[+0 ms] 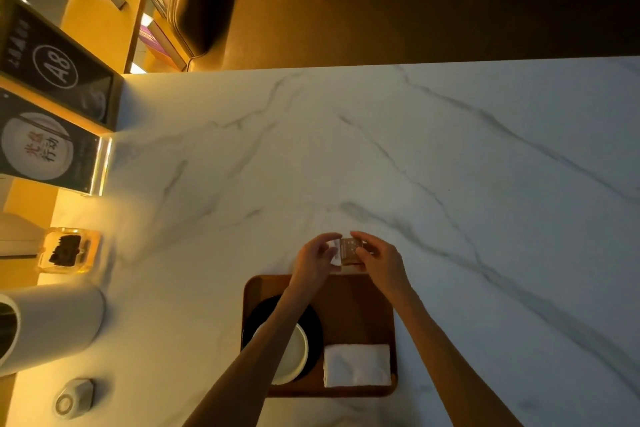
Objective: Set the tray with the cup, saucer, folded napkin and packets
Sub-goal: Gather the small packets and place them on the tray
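A brown wooden tray [356,302] lies at the near edge of the white marble table. On its left stands a white cup [294,354] on a black saucer [311,319], partly hidden by my left forearm. A folded white napkin [356,365] lies in the tray's near right corner. Just beyond the tray's far edge, my left hand [317,258] and my right hand [379,258] together pinch small packets [348,250], a white one on the left and a brown dotted one on the right.
A glass dish with dark contents [67,250], a white cylindrical container [48,326] and a small grey holder [74,397] stand along the table's left side. Dark sign stands [52,149] rise at the far left. A brown sofa [346,10] lies beyond the table.
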A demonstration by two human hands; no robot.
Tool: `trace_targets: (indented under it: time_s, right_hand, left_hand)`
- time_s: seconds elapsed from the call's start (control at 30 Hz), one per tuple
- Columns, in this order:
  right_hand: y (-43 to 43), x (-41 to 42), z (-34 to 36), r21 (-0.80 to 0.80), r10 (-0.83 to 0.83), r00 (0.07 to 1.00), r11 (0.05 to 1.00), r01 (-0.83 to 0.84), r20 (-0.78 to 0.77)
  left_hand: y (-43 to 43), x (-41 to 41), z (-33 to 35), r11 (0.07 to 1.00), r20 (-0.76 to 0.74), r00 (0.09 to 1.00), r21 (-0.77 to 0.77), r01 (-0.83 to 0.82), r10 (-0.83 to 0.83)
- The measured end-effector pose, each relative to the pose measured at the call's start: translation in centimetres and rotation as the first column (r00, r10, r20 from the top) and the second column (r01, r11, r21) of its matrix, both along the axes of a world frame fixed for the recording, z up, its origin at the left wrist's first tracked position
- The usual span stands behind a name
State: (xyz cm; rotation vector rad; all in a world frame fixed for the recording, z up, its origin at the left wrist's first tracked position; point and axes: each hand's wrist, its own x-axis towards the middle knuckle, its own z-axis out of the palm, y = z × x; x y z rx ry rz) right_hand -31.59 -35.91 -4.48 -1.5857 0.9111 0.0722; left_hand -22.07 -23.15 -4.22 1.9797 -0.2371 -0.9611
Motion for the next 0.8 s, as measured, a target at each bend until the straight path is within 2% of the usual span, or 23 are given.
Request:
trace_targets:
  time_s: [0.17, 0.27, 0.47, 0.63, 0.8]
  right_hand:
    - [2.9, -3.7, 1.3, 0.173, 0.021, 0.999, 0.985, -0.015, -0.034]
    - [4.7, -5.6, 2.2, 0.211, 0.023, 0.999, 0.977, -0.014, -0.041]
    - [6.4, -9.9, 3.5, 0.128, 0.002, 0.996, 0.992, 0.01, -0.092]
    - [7.4, -12.5, 3.4, 0.074, -0.04, 0.987, 0.996, 0.052, -0.158]
    - [7.9, -13.7, 2.8, -0.042, -0.09, 0.975, 0.996, 0.083, -0.203]
  left_hand:
    - [3.4, -2.6, 1.7, 0.998, -0.142, 0.989, 0.053, 0.041, -0.033]
    - [5.1, -4.4, 2.9, 0.995, -0.149, 0.989, 0.089, 0.039, -0.025]
    - [7.6, -8.8, 4.7, 0.995, -0.123, 0.99, 0.067, 0.072, -0.063]
    - [7.9, -12.1, 4.7, 0.987, -0.099, 0.995, 0.16, -0.011, 0.027]
    - [7.3, -13.5, 3.8, 0.97, 0.017, 1.0, 0.243, -0.005, 0.001]
